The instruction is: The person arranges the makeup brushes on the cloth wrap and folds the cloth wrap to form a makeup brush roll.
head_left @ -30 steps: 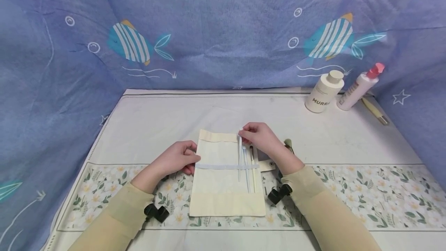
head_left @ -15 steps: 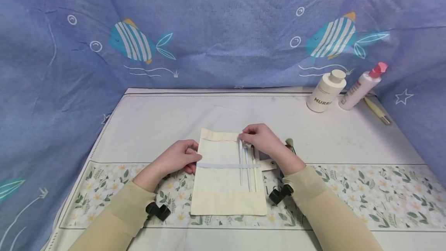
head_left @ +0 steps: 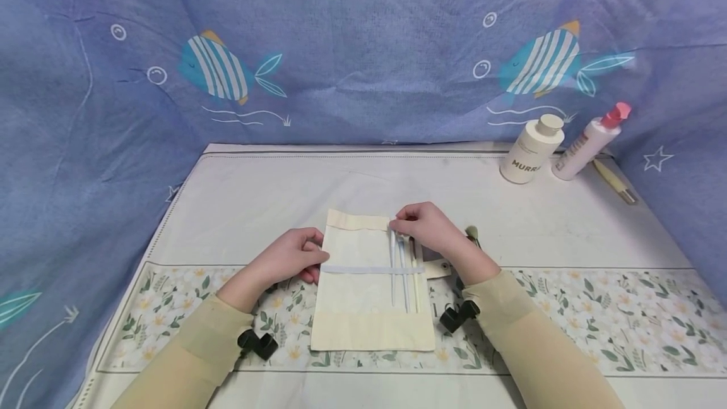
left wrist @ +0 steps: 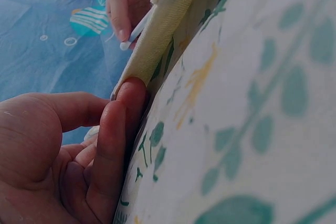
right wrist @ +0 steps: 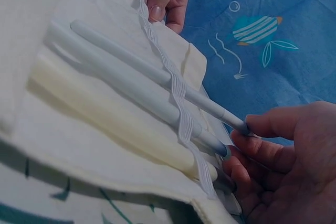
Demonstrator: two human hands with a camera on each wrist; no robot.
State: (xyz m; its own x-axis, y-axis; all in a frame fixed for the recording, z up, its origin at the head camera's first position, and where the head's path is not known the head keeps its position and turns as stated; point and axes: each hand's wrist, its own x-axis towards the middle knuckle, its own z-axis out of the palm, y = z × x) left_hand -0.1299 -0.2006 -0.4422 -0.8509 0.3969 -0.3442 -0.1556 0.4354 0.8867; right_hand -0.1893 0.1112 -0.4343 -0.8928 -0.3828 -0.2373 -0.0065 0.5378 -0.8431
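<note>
A cream cloth brush roll [head_left: 358, 295] lies spread out, crossed by a pale elastic band [head_left: 352, 269]. My left hand [head_left: 298, 256] pinches its left edge between thumb and fingers. At the upper right, my right hand [head_left: 423, 226] pinches the top end of a slim whitish makeup brush [right wrist: 210, 106], which runs under the band. Its lower tip is above the bottom pocket [head_left: 372, 332]. Beside it, a pale-blue brush [right wrist: 131, 87] and a cream-yellow brush [right wrist: 115, 119] sit under the band, their lower ends at the pocket. The right fingers partly hide the brush tops.
A brush with green bristles [head_left: 472, 232] lies beyond the right wrist, partly hidden. At the back right stand a white bottle [head_left: 528, 153] and a pink-topped bottle [head_left: 587, 144]. Near them lies a wooden-handled brush [head_left: 616, 182]. Blue fish-print cloth [head_left: 363, 49] hangs behind the table.
The pinched brush has slid down a little under the band, its lower tip nearer the bottom pocket. My right hand has come down slightly with it. My left hand keeps its place.
</note>
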